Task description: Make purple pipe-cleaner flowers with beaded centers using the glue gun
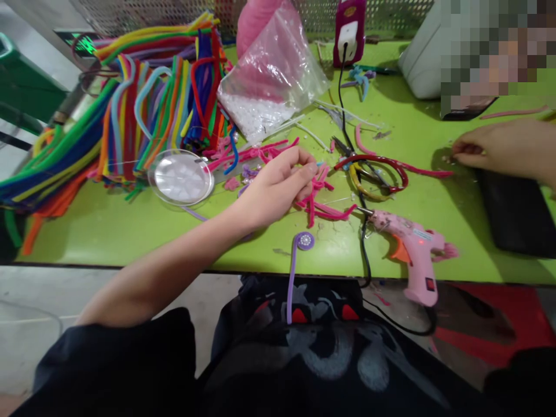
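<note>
My left hand (282, 188) reaches over the middle of the table, thumb and fingers pinched together. Pink pipe cleaners (332, 212) lie beside its fingertips, and a small light blue bit shows there; what it grips is hidden. My right hand (499, 152), entering from the right edge, has its fingertips pressed together at the table among tiny pale bits; anything in them is too small to name. In front of me, a purple pipe cleaner (294, 272) ends in a coil with a beaded centre (306, 240), its tail hanging over the table edge.
A pink glue gun (412, 240) lies near the front edge, its black cord alongside. Pliers (376, 174) and a black flat object (516, 214) are nearby. Behind are a bag of white beads (260, 113), a clear round dish (182, 178) and bundles of coloured pipe cleaners (143, 110).
</note>
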`<action>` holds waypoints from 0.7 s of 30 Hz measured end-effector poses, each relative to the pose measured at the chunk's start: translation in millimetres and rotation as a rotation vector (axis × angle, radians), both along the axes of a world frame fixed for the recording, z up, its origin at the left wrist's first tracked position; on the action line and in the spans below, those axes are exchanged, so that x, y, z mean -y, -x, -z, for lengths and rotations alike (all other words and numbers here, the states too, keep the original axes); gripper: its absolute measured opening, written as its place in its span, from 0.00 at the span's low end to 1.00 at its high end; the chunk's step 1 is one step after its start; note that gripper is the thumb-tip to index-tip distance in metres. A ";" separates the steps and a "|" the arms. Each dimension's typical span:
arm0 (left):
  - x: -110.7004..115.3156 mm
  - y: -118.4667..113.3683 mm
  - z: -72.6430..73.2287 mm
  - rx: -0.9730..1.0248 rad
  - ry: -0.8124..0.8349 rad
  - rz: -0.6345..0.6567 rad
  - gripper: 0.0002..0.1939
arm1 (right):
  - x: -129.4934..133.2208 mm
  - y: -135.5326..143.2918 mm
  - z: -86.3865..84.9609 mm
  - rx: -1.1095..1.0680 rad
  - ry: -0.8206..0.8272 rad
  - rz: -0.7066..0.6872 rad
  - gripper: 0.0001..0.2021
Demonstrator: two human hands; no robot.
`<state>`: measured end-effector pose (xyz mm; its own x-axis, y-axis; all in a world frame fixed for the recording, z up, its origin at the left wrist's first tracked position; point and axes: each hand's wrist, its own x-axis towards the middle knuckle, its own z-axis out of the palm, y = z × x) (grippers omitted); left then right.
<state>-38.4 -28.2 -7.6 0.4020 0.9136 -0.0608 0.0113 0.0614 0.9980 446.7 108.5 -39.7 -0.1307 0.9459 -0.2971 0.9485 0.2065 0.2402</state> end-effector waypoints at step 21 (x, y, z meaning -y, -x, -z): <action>-0.8 -1.3 0.5 -0.040 0.012 -0.001 0.12 | -13.2 26.1 -20.7 -0.067 0.073 0.102 0.03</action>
